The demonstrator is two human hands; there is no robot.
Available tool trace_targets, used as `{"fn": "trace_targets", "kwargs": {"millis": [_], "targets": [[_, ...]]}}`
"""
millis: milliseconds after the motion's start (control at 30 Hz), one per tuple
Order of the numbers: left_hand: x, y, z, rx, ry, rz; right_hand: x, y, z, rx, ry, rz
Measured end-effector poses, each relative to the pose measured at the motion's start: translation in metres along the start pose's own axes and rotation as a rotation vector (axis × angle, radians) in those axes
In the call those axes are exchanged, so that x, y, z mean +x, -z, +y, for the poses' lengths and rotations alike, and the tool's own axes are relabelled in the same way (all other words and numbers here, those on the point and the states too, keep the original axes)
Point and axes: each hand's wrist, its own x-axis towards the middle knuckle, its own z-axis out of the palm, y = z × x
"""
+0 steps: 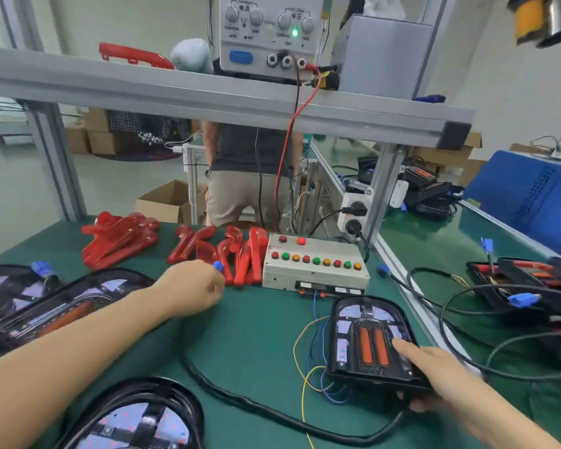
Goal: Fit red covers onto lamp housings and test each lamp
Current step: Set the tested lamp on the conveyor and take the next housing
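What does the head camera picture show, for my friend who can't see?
A person's right hand holds a black lamp housing on a green table, while the left hand pinches a blue connector near red covers and a button box.

Green bench (256, 345), red covers (240, 257), lamp housings (366, 345), button box (314, 270)
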Motion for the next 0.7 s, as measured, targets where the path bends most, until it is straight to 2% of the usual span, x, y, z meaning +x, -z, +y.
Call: {"fn": "trace_targets", "kwargs": {"millis": [133,267,467,600,700], "targets": [[0.055,-0.006,0.023,-0.277,0.293,0.078,0.0,0.008,-0.003,-0.245,0.076,0.157],[0.087,-0.017,0.041,-0.311,0.523,0.076,-0.003,0.014,-0.004,-0.426,0.199,0.233],[0.086,-0.005,0.039,-0.4,0.545,-0.028,0.003,0.019,0.005,-0.543,0.228,0.269],[0.069,0.01,0.034,-0.877,0.611,-0.069,0.001,0.017,0.001,-0.725,0.291,0.403],[0.043,0.029,0.034,-1.165,0.618,-0.133,-0.01,0.006,-0.015,-0.693,0.478,0.475]]}}
